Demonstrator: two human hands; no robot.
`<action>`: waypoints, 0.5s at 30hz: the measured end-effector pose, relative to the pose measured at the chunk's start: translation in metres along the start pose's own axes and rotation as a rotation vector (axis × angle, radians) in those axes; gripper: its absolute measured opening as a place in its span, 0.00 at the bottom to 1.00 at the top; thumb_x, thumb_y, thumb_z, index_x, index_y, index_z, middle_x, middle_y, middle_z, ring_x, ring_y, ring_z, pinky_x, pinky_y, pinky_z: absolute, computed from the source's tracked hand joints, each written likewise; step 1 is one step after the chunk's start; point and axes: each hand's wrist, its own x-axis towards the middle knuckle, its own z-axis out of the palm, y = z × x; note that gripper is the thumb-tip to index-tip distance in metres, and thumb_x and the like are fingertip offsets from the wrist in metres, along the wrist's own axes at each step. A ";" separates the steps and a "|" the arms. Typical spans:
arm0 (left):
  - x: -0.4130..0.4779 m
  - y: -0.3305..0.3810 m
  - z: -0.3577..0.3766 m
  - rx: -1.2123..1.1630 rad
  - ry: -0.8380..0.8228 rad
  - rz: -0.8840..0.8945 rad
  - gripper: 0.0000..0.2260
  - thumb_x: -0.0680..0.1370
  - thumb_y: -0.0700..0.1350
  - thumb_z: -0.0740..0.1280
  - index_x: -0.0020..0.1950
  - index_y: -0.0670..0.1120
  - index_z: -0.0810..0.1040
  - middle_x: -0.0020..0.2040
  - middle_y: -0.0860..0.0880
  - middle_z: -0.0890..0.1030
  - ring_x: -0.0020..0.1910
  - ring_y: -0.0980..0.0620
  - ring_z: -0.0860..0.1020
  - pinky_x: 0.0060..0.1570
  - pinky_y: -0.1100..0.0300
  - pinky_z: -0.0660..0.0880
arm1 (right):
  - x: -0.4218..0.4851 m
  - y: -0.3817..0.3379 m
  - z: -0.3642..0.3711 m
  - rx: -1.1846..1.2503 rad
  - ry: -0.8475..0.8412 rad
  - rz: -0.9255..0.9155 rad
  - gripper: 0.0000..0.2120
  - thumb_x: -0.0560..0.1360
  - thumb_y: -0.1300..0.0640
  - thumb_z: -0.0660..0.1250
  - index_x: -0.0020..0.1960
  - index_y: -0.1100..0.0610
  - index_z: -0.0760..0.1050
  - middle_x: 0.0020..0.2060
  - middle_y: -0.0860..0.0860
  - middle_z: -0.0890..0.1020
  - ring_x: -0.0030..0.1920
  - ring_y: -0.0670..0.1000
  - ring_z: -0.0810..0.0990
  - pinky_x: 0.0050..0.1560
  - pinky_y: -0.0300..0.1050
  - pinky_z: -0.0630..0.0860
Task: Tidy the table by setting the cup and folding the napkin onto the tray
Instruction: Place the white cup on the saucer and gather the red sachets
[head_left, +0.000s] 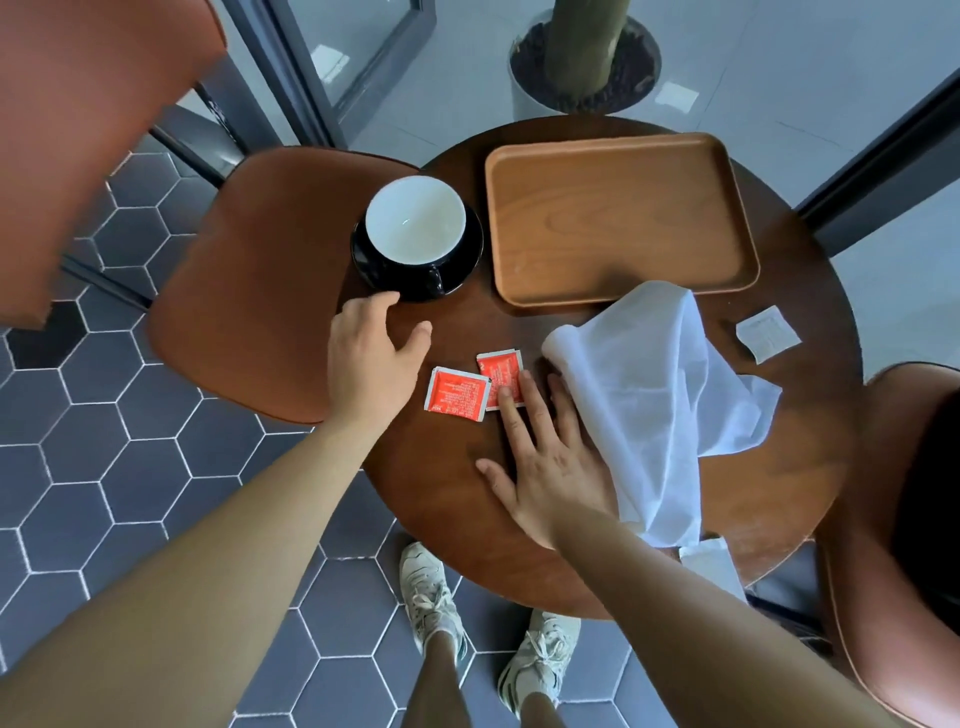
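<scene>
A cup (414, 221), black outside and white inside, stands on a black saucer (464, 260) at the left of the round wooden table (769, 467). An empty wooden tray (618, 218) lies to its right. A crumpled white napkin (660, 395) sprawls in front of the tray, one corner over the tray's near rim. My left hand (371, 358) hovers open just short of the saucer, fingers spread. My right hand (545, 452) lies flat and open on the table, touching the napkin's left edge.
Two red sachets (457, 389) lie between my hands; my right fingertip rests on one. A white sachet (768, 332) is at the right edge, a paper packet (711, 564) at the near edge. Brown chairs (244, 280) flank the table. A potted plant (584, 62) stands beyond.
</scene>
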 end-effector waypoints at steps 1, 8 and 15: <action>0.003 0.009 0.000 -0.045 0.018 -0.048 0.21 0.77 0.56 0.68 0.66 0.46 0.75 0.60 0.45 0.78 0.60 0.46 0.74 0.54 0.55 0.73 | 0.000 0.000 -0.001 -0.007 0.004 -0.001 0.36 0.80 0.33 0.49 0.81 0.53 0.51 0.81 0.55 0.53 0.80 0.61 0.50 0.78 0.53 0.40; 0.020 0.041 0.002 -0.143 0.032 -0.271 0.23 0.77 0.59 0.67 0.66 0.46 0.74 0.59 0.45 0.78 0.49 0.57 0.71 0.41 0.69 0.63 | 0.004 -0.004 -0.011 -0.045 -0.095 -0.071 0.36 0.81 0.35 0.46 0.82 0.56 0.46 0.81 0.57 0.46 0.80 0.63 0.45 0.79 0.60 0.44; 0.025 0.041 0.002 -0.139 0.073 -0.299 0.22 0.77 0.58 0.68 0.64 0.45 0.76 0.58 0.45 0.79 0.47 0.56 0.71 0.46 0.61 0.66 | -0.007 -0.010 -0.048 0.076 0.136 -0.157 0.27 0.81 0.48 0.59 0.77 0.59 0.65 0.77 0.57 0.64 0.78 0.60 0.60 0.74 0.56 0.63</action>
